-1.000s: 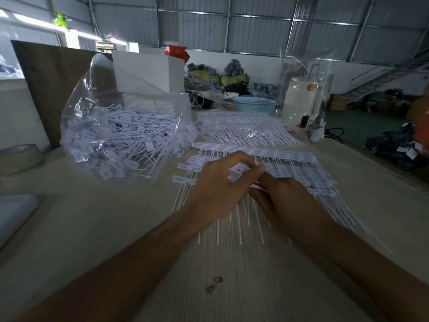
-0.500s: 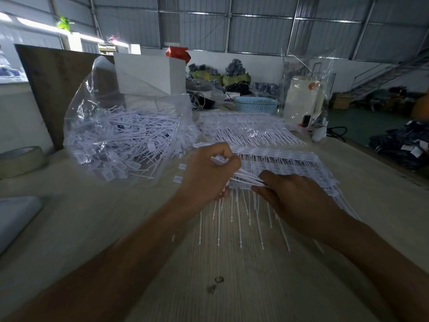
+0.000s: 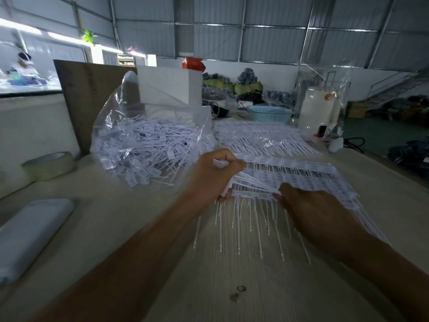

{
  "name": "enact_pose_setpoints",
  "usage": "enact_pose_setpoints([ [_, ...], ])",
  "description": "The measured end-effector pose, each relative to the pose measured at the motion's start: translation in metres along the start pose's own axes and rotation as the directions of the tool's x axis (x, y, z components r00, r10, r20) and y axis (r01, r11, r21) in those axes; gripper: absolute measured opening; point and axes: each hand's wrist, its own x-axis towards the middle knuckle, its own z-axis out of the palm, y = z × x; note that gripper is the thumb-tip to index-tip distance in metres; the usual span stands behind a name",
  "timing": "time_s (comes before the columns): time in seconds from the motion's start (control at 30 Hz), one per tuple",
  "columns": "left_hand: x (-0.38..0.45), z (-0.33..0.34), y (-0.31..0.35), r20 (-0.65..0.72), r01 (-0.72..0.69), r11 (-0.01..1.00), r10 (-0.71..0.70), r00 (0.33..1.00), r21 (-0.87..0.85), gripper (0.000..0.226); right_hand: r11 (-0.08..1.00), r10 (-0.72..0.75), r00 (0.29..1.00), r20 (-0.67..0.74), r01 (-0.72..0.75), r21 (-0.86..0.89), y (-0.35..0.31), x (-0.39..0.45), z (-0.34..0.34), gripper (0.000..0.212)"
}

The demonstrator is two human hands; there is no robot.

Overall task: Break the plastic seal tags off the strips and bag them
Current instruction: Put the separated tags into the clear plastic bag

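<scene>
Two hands work the strips (image 3: pixel 290 173): left hand (image 3: pixel 213 175), now lifted toward 11 o'clock, grips torn tags (image 3: pixel 253 182); right hand (image 3: pixel 311 212) pinches their tails.

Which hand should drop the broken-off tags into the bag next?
Left. The left hand already holds the bundle of tags and sits beside the bag; the right hand pins the strips.

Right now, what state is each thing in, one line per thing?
Left hand: gripping a bunch of broken-off seal tags.
Right hand: fingertips pinching the tails of that bunch, over the strips.
Clear bag: open, lying on its side, partly filled with loose tags.
Far strips: untouched, lying flat.
Tape roll: lying flat on the table.
Blue basket: upright, contents not visible.
</scene>
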Motion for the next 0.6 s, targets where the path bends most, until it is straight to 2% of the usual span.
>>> enact_pose_setpoints([
  [0.07, -0.001, -0.001, 0.005, 0.001, -0.073, 0.993, 0.073, 0.997, 0.089, 0.029, 0.999, 0.034, 0.999, -0.003, -0.034, 0.005, 0.006, 0.000, 0.002, 0.012],
  [0.13, 0.001, -0.004, 0.006, -0.013, -0.197, 0.940, 0.209, 0.978, 0.279, 0.048, 0.998, 0.062, 0.998, -0.029, -0.062, 0.024, 0.010, 0.002, 0.003, 0.004],
  [0.2, 0.004, -0.014, 0.007, -0.005, -0.275, 0.874, 0.302, 0.953, 0.400, 0.070, 0.994, 0.081, 0.996, -0.041, -0.078, 0.076, 0.009, 0.012, 0.005, 0.011],
  [0.27, 0.010, -0.029, 0.008, 0.019, -0.328, 0.855, 0.350, 0.936, 0.401, 0.081, 0.988, 0.109, 0.992, -0.055, -0.102, 0.116, 0.007, 0.025, 0.006, 0.019],
  [0.33, 0.014, -0.047, 0.006, -0.035, -0.394, 0.842, 0.436, 0.899, 0.368, 0.075, 0.977, 0.165, 0.985, -0.039, -0.158, 0.146, 0.008, 0.039, 0.007, 0.015],
  [0.4, 0.020, -0.071, -0.002, -0.267, -0.406, 0.810, 0.540, 0.798, 0.424, 0.054, 0.961, 0.205, 0.979, -0.022, -0.197, 0.195, 0.007, 0.060, 0.004, 0.018],
  [0.43, 0.023, -0.086, -0.011, -0.399, -0.325, 0.782, 0.570, 0.718, 0.532, 0.043, 0.962, 0.193, 0.981, -0.036, -0.182, 0.206, 0.003, 0.074, 0.002, 0.022],
  [0.47, 0.026, -0.102, -0.022, -0.490, -0.153, 0.746, 0.562, 0.666, 0.648, 0.034, 0.966, 0.170, 0.985, -0.042, -0.158, 0.203, -0.004, 0.089, 0.001, 0.024],
  [0.5, 0.027, -0.116, -0.034, -0.531, 0.054, 0.681, 0.517, 0.672, 0.731, 0.032, 0.973, 0.138, 0.990, -0.039, -0.127, 0.194, -0.013, 0.106, 0.001, 0.024],
  [0.53, 0.029, -0.127, -0.047, -0.535, 0.226, 0.576, 0.448, 0.716, 0.786, 0.034, 0.977, 0.106, 0.994, -0.030, -0.099, 0.191, -0.023, 0.125, 0.003, 0.022],
  [0.6, 0.032, -0.143, -0.068, -0.533, 0.404, 0.390, 0.317, 0.785, 0.828, 0.036, 0.981, 0.058, 0.998, 0.022, -0.061, 0.184, -0.042, 0.163, 0.010, 0.022],
])
